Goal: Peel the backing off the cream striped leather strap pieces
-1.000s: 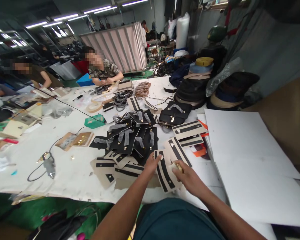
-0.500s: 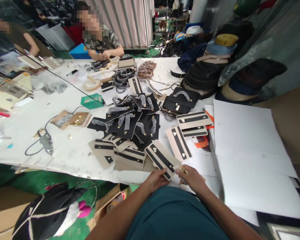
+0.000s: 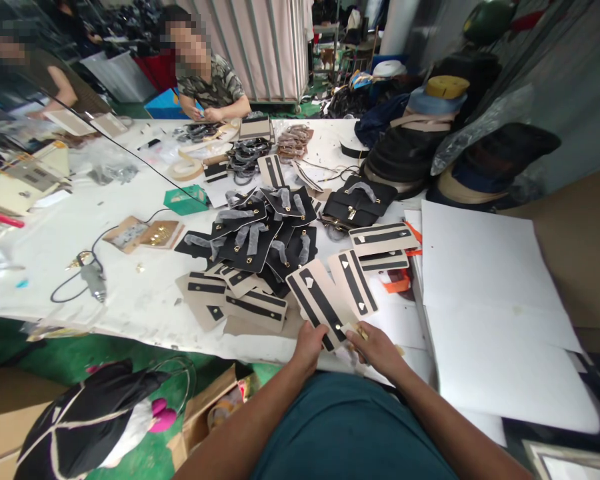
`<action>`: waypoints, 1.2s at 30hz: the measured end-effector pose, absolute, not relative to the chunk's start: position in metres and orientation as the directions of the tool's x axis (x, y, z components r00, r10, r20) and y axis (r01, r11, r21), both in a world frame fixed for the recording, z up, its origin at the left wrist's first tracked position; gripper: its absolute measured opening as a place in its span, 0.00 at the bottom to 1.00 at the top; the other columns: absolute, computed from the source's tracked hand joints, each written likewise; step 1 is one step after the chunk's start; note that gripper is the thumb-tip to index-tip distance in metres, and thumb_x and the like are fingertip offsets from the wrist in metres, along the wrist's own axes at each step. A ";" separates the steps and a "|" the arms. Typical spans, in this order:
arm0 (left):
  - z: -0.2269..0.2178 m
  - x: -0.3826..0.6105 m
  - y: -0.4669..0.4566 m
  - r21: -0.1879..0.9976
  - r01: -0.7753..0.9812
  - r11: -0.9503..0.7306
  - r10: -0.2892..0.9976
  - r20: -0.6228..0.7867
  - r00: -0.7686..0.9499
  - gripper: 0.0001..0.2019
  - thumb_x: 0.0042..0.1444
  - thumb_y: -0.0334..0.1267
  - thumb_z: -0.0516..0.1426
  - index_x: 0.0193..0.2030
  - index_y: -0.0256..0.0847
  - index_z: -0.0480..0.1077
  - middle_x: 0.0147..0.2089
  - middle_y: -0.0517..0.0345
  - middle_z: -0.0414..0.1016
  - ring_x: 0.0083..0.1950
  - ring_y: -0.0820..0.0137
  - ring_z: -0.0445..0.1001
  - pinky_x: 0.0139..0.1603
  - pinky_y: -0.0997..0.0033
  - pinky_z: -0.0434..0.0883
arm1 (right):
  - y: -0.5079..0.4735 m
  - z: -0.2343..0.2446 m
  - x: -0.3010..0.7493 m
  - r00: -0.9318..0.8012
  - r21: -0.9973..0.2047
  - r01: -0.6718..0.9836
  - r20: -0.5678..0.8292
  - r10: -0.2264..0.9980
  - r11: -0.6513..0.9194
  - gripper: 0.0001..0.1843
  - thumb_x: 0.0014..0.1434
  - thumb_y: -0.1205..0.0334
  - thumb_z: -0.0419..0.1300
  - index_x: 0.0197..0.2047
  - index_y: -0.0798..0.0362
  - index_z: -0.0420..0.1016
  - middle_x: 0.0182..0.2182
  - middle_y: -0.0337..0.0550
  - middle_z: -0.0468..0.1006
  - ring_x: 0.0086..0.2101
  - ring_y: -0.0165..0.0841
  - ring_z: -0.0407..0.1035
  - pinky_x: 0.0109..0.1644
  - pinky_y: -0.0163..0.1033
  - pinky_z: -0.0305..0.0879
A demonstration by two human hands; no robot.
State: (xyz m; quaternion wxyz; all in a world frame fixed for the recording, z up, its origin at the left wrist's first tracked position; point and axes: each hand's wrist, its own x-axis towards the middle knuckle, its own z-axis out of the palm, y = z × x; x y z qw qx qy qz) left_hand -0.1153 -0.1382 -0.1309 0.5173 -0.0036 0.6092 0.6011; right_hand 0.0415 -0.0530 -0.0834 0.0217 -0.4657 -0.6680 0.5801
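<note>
My left hand [image 3: 310,348] is closed on the lower edge of a beige bag panel [image 3: 325,293], its thumb on top. A black strip with a pale patch near the top and a small round stud near the bottom runs along this panel. My right hand [image 3: 375,348] is closed at the panel's lower right corner, pinching a small pale piece [image 3: 349,328] against it; the kind of piece does not show. Just behind lies another striped panel [image 3: 354,283]. To the left, more beige panels [image 3: 256,310] lie below a heap of black bag flaps [image 3: 250,243] with wrapped handles.
A black handbag [image 3: 357,203] stands behind the panels. White sheets [image 3: 495,300] are stacked at right. A grey corded tool [image 3: 94,283] and a box of brass fittings [image 3: 161,233] lie at left. Across the table [image 3: 145,293] sits a co-worker [image 3: 213,87].
The held panel has shifted slightly up and left and is turned a little more upright. My left thumb now presses on its face. The right hand stays at the corner.
</note>
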 end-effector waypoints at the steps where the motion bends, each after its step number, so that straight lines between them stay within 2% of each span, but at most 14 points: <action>1: -0.126 -0.115 -0.139 0.766 -0.580 0.277 0.637 -0.598 -0.486 0.13 0.43 0.31 0.61 0.39 0.35 0.77 0.34 0.53 0.83 0.33 0.64 0.80 0.32 0.72 0.76 | -0.053 -0.084 0.042 -0.570 -0.798 0.594 -0.507 0.647 -0.103 0.20 0.65 0.42 0.56 0.35 0.50 0.70 0.18 0.32 0.74 0.20 0.31 0.70 0.28 0.34 0.62; 4: -0.109 -0.115 -0.139 0.837 -0.470 0.281 0.684 -0.518 -0.514 0.10 0.44 0.31 0.60 0.36 0.35 0.78 0.32 0.55 0.82 0.31 0.67 0.78 0.31 0.74 0.74 | -0.055 -0.084 0.041 -0.576 -0.809 0.581 -0.489 0.655 -0.092 0.20 0.65 0.41 0.56 0.33 0.50 0.69 0.18 0.32 0.73 0.20 0.31 0.71 0.28 0.34 0.62; 7: -0.089 -0.113 -0.139 0.867 -0.396 0.303 0.747 -0.474 -0.467 0.07 0.47 0.33 0.60 0.32 0.35 0.79 0.28 0.56 0.80 0.28 0.68 0.77 0.31 0.73 0.73 | -0.055 -0.082 0.040 -0.579 -0.821 0.563 -0.472 0.664 -0.092 0.20 0.65 0.41 0.55 0.34 0.50 0.69 0.19 0.33 0.75 0.20 0.31 0.72 0.27 0.34 0.63; 9: -0.075 -0.110 -0.138 0.886 -0.362 0.288 0.796 -0.432 -0.424 0.08 0.49 0.35 0.60 0.33 0.35 0.80 0.29 0.55 0.81 0.31 0.66 0.78 0.36 0.70 0.75 | -0.055 -0.081 0.040 -0.574 -0.825 0.557 -0.469 0.672 -0.101 0.20 0.65 0.41 0.55 0.35 0.50 0.69 0.20 0.33 0.76 0.20 0.32 0.72 0.27 0.34 0.64; 11: -0.065 -0.107 -0.135 0.910 -0.323 0.262 0.826 -0.384 -0.412 0.10 0.49 0.36 0.62 0.36 0.34 0.81 0.34 0.52 0.83 0.37 0.62 0.81 0.42 0.68 0.77 | -0.055 -0.080 0.040 -0.565 -0.825 0.554 -0.468 0.679 -0.107 0.20 0.65 0.41 0.54 0.35 0.50 0.69 0.20 0.34 0.76 0.20 0.32 0.73 0.27 0.35 0.65; 13: -0.060 -0.104 -0.131 0.928 -0.257 0.270 0.812 -0.362 -0.457 0.11 0.46 0.35 0.65 0.38 0.34 0.81 0.38 0.49 0.84 0.41 0.60 0.81 0.44 0.66 0.77 | -0.055 -0.079 0.041 -0.563 -0.831 0.546 -0.460 0.687 -0.108 0.21 0.65 0.40 0.54 0.35 0.50 0.68 0.21 0.34 0.76 0.21 0.33 0.74 0.28 0.35 0.66; 17: -0.063 -0.096 -0.121 0.936 -0.155 0.317 0.745 -0.347 -0.570 0.10 0.45 0.33 0.66 0.36 0.34 0.80 0.36 0.48 0.84 0.39 0.59 0.81 0.41 0.66 0.77 | -0.057 -0.076 0.042 -0.585 -0.855 0.510 -0.423 0.692 -0.091 0.22 0.67 0.39 0.51 0.34 0.50 0.65 0.25 0.35 0.77 0.22 0.31 0.74 0.31 0.36 0.67; 23: -0.069 -0.088 -0.109 0.934 -0.166 0.315 0.727 -0.350 -0.591 0.17 0.42 0.30 0.68 0.43 0.36 0.79 0.37 0.48 0.85 0.37 0.59 0.81 0.35 0.69 0.76 | -0.060 -0.067 0.047 -0.610 -0.870 0.490 -0.385 0.693 -0.052 0.22 0.68 0.40 0.48 0.37 0.49 0.66 0.25 0.34 0.76 0.23 0.32 0.73 0.34 0.38 0.67; 29: -0.080 -0.082 -0.099 0.925 -0.132 0.356 0.706 -0.359 -0.610 0.14 0.42 0.27 0.66 0.38 0.37 0.79 0.33 0.51 0.83 0.33 0.61 0.79 0.31 0.71 0.73 | -0.063 -0.069 0.049 -0.569 -0.863 0.504 -0.364 0.738 -0.037 0.20 0.70 0.42 0.47 0.33 0.47 0.61 0.21 0.34 0.71 0.23 0.35 0.71 0.33 0.39 0.65; 33: -0.092 -0.084 -0.091 0.918 -0.204 0.339 0.698 -0.392 -0.600 0.18 0.41 0.26 0.66 0.42 0.38 0.79 0.36 0.50 0.84 0.41 0.56 0.81 0.38 0.67 0.76 | -0.066 -0.072 0.049 -0.541 -0.863 0.501 -0.252 0.802 0.067 0.19 0.71 0.44 0.47 0.32 0.46 0.61 0.23 0.36 0.72 0.26 0.37 0.71 0.33 0.39 0.63; 36: -0.098 -0.095 -0.085 0.892 -0.247 0.378 0.658 -0.447 -0.607 0.22 0.39 0.25 0.67 0.45 0.38 0.78 0.40 0.48 0.84 0.47 0.53 0.81 0.45 0.64 0.77 | -0.071 -0.058 0.046 -0.664 -0.869 0.417 -0.092 0.742 0.266 0.18 0.70 0.47 0.52 0.31 0.47 0.64 0.27 0.40 0.76 0.31 0.38 0.72 0.37 0.39 0.63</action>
